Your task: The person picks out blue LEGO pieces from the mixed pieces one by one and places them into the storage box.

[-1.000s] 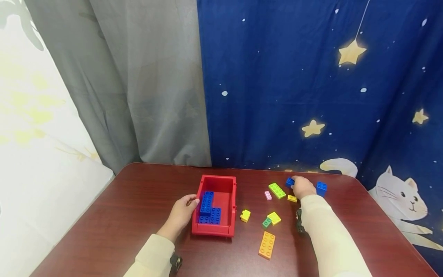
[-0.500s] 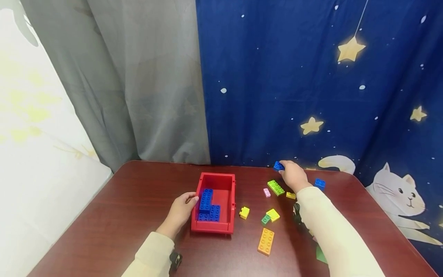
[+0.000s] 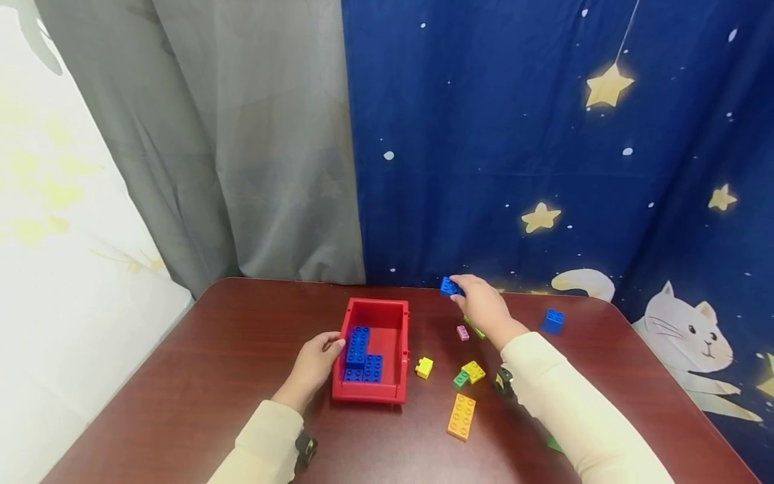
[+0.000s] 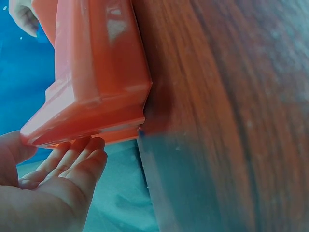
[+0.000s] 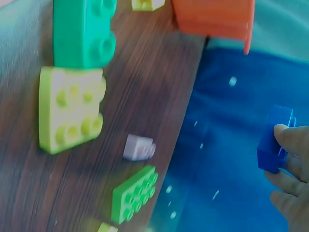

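Pinched between the thumb and fingers of my right hand (image 3: 485, 309) is a blue toy brick (image 3: 450, 286), held up near the table's back edge. The right wrist view also shows this blue brick (image 5: 275, 140) at the fingertips. My left hand (image 3: 314, 366) grips the left rim of a red box (image 3: 404, 349). Up close in the left wrist view, the thumb is at the rim of the red box (image 4: 106, 53), with the fingers by its end wall. Inside, several blue bricks (image 3: 359, 349) lie along the left side, one stacked on others.
Right of the box lie a yellow brick (image 3: 424, 367), a green brick (image 3: 461, 379) against a yellow plate (image 3: 474, 371), an orange brick (image 3: 461, 417) and a pink brick (image 3: 462, 333). A lime brick (image 5: 135, 193) is partly behind my right hand. Another blue brick (image 3: 553, 320) stands far right.
My right hand has lifted the blue brick from the table and carried it left toward the red box. The left hand has stayed on the box's rim.
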Tool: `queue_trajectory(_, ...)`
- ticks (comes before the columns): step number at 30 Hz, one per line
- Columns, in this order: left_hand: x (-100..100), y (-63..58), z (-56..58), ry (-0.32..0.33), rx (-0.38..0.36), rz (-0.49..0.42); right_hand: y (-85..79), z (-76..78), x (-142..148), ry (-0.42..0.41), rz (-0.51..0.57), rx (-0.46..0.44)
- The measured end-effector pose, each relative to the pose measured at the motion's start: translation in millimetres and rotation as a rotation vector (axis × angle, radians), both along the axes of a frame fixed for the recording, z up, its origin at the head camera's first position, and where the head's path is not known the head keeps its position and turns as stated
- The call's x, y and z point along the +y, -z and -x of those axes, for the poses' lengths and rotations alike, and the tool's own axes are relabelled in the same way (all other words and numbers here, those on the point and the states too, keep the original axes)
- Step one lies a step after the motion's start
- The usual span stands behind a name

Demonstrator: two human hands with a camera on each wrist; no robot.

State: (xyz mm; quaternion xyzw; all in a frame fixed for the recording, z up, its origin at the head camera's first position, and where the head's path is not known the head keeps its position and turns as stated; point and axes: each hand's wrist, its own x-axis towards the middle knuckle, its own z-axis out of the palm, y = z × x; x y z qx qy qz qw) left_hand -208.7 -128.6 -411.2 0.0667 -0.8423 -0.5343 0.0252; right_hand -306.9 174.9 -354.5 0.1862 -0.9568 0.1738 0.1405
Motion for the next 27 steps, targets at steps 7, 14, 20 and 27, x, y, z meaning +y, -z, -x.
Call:
queue_trajectory(7, -1, -0.5, 0.4, 0.010, 0.000, -0.002, -1.5, -11.8, -20, -0.049, 0.005, 0.006)
queue_trajectory(14, -1, -1.7, 0.1, 0.008, -0.007, -0.013, -2.2, -19.4, -38, -0.109, -0.005, 0.050)
queue_trajectory(20, -1, -0.7, 0.0, 0.007, 0.000, -0.014, -3.5, -29.3, -50, -0.157, -0.006, 0.062)
queue_trajectory(27, 0, 1.5, 0.9, 0.007, 0.003, -0.019, -1.7, -38.6, -59, -0.185, -0.032, 0.081)
